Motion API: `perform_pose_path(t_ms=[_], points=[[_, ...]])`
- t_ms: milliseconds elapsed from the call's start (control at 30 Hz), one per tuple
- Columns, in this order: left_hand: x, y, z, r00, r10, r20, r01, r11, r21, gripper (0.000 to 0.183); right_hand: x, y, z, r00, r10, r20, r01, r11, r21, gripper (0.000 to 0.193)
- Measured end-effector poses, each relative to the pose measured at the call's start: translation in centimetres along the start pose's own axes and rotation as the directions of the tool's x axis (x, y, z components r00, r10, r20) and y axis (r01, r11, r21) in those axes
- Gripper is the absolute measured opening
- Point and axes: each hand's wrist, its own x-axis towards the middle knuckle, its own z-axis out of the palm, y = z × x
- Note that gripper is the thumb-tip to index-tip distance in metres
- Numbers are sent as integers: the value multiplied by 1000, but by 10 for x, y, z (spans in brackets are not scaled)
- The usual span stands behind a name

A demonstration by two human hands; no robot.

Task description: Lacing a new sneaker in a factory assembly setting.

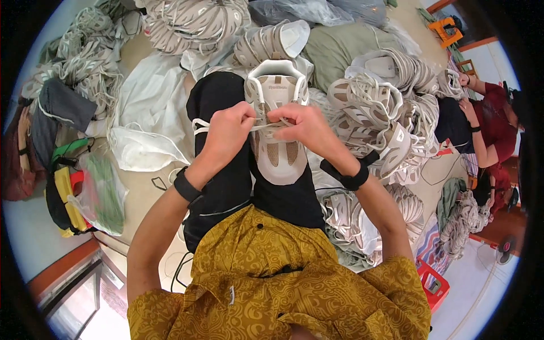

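Observation:
A white and beige sneaker (pixel 276 119) rests on my lap, toe toward me, tongue pointing away. My left hand (pixel 228 133) pinches a white lace (pixel 199 126) at the shoe's left side. My right hand (pixel 303 123) grips the lace over the middle eyelets. Both hands touch the shoe and nearly meet over its lacing. A black band sits on each wrist.
Heaps of similar pale sneakers (pixel 385 113) lie to my right and ahead (pixel 192 22). White plastic bags (pixel 147 113) sit to the left, beside dark bags and a yellow item (pixel 65 198). Another person in red (pixel 493 124) sits at the far right. A red stool (pixel 433 283) stands at lower right.

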Motion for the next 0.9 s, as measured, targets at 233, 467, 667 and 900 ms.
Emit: perform_pose_path(t_ms=[233,467,667,900], points=[[1,-2,8,991,131,6,-131,978,161,5,-3,-2,-1,997,67,34,-69,997,47,34],[-5,5,9,834,537,127,-521,692,500,8,-6,1,2,992,98,85,-108,986,124,34],[-1,12,10,850,512,123,-504,723,472,15,-11,12,6,996,79,37,-86,962,260,28],[5,25,-1,772,450,449,-612,334,717,8,-23,31,-22,974,207,-94,-133,853,504,14]])
